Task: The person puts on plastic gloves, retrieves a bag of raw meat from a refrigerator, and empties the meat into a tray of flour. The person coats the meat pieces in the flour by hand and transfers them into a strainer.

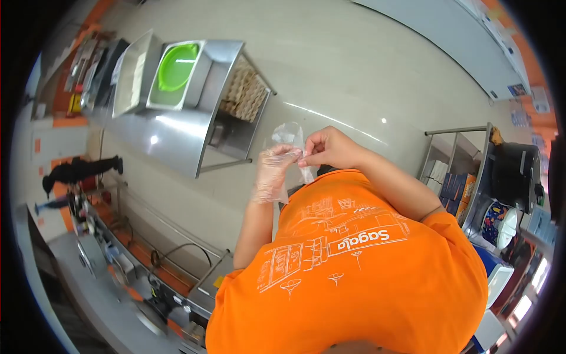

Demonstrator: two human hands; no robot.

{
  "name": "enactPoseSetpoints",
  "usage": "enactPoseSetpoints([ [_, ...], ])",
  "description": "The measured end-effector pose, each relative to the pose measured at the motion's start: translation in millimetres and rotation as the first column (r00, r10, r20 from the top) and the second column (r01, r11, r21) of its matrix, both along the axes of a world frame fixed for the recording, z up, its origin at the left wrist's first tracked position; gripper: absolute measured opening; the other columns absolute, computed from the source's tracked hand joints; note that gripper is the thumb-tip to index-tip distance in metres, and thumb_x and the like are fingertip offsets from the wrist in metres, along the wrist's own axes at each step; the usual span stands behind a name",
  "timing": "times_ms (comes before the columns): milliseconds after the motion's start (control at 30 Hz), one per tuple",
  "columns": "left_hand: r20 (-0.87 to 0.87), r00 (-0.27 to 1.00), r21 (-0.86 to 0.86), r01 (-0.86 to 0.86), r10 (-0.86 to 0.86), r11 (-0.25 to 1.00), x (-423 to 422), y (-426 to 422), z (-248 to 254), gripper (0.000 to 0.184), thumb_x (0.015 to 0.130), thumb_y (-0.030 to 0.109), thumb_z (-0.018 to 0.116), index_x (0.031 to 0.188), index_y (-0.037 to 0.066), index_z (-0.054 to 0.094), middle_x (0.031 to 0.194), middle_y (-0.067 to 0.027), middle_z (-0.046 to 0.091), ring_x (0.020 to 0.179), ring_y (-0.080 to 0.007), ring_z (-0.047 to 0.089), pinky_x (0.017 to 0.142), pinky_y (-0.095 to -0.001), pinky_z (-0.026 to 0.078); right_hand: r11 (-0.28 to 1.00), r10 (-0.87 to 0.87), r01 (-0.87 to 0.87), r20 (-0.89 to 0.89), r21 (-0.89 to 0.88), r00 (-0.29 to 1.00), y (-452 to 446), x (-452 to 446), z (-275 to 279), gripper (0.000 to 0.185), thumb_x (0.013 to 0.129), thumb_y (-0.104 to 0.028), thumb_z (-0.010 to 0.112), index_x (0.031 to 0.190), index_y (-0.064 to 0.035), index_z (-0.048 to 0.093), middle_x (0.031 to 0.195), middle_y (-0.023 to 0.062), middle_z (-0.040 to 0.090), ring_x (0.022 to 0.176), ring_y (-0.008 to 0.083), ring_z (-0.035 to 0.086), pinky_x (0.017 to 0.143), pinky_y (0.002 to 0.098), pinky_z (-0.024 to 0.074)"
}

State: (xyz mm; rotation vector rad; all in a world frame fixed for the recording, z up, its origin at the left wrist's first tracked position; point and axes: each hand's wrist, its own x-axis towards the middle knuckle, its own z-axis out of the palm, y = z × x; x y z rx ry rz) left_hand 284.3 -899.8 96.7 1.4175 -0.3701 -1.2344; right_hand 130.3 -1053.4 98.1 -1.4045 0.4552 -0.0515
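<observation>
In the head view my left hand [275, 166] wears a clear, loose plastic glove that reaches past the wrist. Its fingers are closed on a second thin, clear plastic glove [287, 133], whose crumpled film spreads above and below the fingertips. My right hand [328, 147] is bare; its thumb and forefinger pinch the same film close to the left fingertips. Both hands meet in front of my orange shirt [354, 259], above the floor. Folds of film hide exactly where each fingertip grips.
A steel table [188, 127] stands ahead to the left, bearing a metal pan [203, 74] with a green basin [178, 66]. Egg trays [244, 88] are stacked beneath. Shelving [454, 133] with boxes stands at right. A person in dark clothes [82, 171] is at far left.
</observation>
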Motion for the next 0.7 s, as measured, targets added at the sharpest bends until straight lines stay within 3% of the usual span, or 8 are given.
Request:
enactPoseSetpoints([
  [67,0.058,0.996,-0.011,0.061,-0.060,0.998,12,-44,10,0.008,0.091,0.005,0.075,0.095,-0.001,0.073,0.086,-0.0033,0.071,0.080,-0.0105,0.062,0.077,-0.0276,0.050,0.995,-0.061,0.061,0.005,0.076,0.998,-45,-5,12,0.014,0.089,-0.010,0.074,0.081,-0.0020,0.065,0.070,0.0032,0.065,0.067,0.0111,0.064,0.060,0.0282,0.0502],
  [167,0.260,0.955,-0.023,0.154,-0.142,0.988,31,-102,23,0.009,0.094,0.009,0.073,0.090,0.001,0.072,0.085,-0.0022,0.070,0.078,-0.0096,0.060,0.071,-0.0274,0.049,0.868,-0.497,0.495,-0.075,-0.036,0.865,-97,-4,9,0.011,0.093,-0.005,0.067,0.085,-0.0008,0.060,0.070,0.0029,0.063,0.069,0.0137,0.069,0.059,0.0292,0.0525],
  [267,0.471,0.821,0.223,0.243,-0.322,0.944,50,-155,43,0.014,0.092,0.013,0.076,0.093,0.000,0.071,0.080,-0.0030,0.067,0.076,-0.0098,0.060,0.072,-0.0272,0.049,0.853,-0.516,0.506,-0.068,-0.125,0.854,-146,11,14,0.011,0.094,-0.003,0.063,0.086,0.0005,0.057,0.073,0.0050,0.064,0.069,0.0152,0.072,0.058,0.0298,0.0540],
  [367,0.821,0.522,0.185,0.144,-0.234,0.972,66,-216,74,0.026,0.085,0.017,0.082,0.102,0.002,0.070,0.083,-0.0066,0.066,0.076,-0.0173,0.063,0.072,-0.0309,0.051,0.864,-0.466,0.441,-0.056,-0.242,0.883,-199,43,16,0.016,0.092,-0.001,0.069,0.084,0.0020,0.055,0.076,0.0059,0.063,0.067,0.0141,0.071,0.058,0.0279,0.0552],
  [467,0.978,0.207,-0.032,0.286,-0.029,0.958,96,-294,90,0.041,0.078,0.020,0.087,0.110,0.003,0.068,0.090,-0.0106,0.066,0.078,-0.0295,0.065,0.071,-0.0364,0.053,0.836,-0.417,0.372,-0.027,-0.404,0.908,-256,87,28,0.010,0.084,0.002,0.068,0.084,0.0016,0.058,0.077,0.0122,0.066,0.066,0.0195,0.072,0.060,0.0321,0.0539],
  [500,0.987,0.158,-0.059,0.330,0.007,0.942,108,-319,95,0.049,0.073,0.021,0.088,0.114,0.005,0.067,0.098,-0.0131,0.066,0.082,-0.0373,0.065,0.070,-0.0424,0.054,0.836,-0.394,0.352,-0.014,-0.420,0.919,-276,102,31,0.011,0.083,0.001,0.069,0.084,0.0013,0.059,0.077,0.0124,0.066,0.067,0.0203,0.071,0.061,0.0326,0.0538],
  [600,0.996,0.066,0.021,0.415,-0.053,0.910,160,-392,86,0.038,0.073,0.016,0.086,0.105,0.005,0.069,0.093,-0.0122,0.067,0.082,-0.0368,0.066,0.067,-0.0438,0.054,0.817,-0.326,0.284,0.004,-0.501,0.946,-343,155,38,0.013,0.081,0.000,0.073,0.085,0.0003,0.060,0.077,0.0114,0.066,0.068,0.0200,0.068,0.063,0.0323,0.0537],
  [700,0.991,0.065,0.065,0.509,-0.113,0.858,228,-461,74,0.016,0.075,0.010,0.081,0.087,0.004,0.072,0.079,-0.0125,0.067,0.077,-0.0360,0.066,0.066,-0.0444,0.053,0.760,-0.276,0.222,0.006,-0.611,0.961,-415,204,51,0.015,0.082,0.000,0.075,0.086,-0.0004,0.061,0.078,0.0086,0.065,0.069,0.0160,0.065,0.065,0.0297,0.0545],
])
